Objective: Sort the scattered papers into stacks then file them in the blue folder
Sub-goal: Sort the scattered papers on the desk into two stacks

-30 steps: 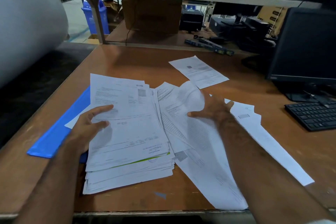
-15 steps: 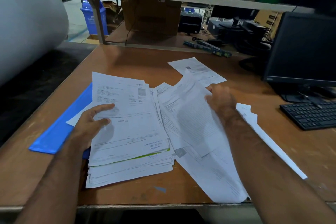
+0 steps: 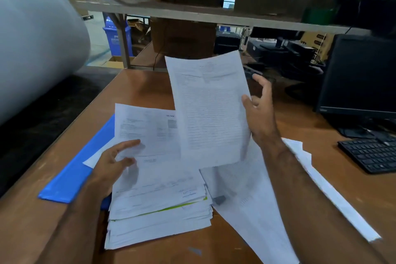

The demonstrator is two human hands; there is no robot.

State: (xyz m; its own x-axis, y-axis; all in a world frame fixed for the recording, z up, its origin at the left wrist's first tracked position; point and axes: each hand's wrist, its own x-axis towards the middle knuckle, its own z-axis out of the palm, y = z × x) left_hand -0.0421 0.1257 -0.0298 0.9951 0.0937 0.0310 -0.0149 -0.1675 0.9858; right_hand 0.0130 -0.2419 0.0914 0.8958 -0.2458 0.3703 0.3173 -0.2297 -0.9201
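Head view: a person lifts one sheet [image 3: 211,109] above a table [image 3: 141,90] of papers.

Right hand [image 3: 260,113] holds the sheet upright by its right edge, thumb pressed on the front, the other fingers [image 3: 264,85] spread loosely behind and beside it; left hand [image 3: 111,165] rests on the stack [image 3: 158,201], fingers stretched flat over its top page, gripping nothing; the stack lies under and just right of those fingers, its left part overlapping the blue folder [image 3: 70,180], which lies flat on the table to their left; loose papers [image 3: 252,210] spread on the table below the right hand's fingers, touching the stack's right side; a keyboard [image 3: 372,154] and a dark monitor [image 3: 362,75] stand well to the right.
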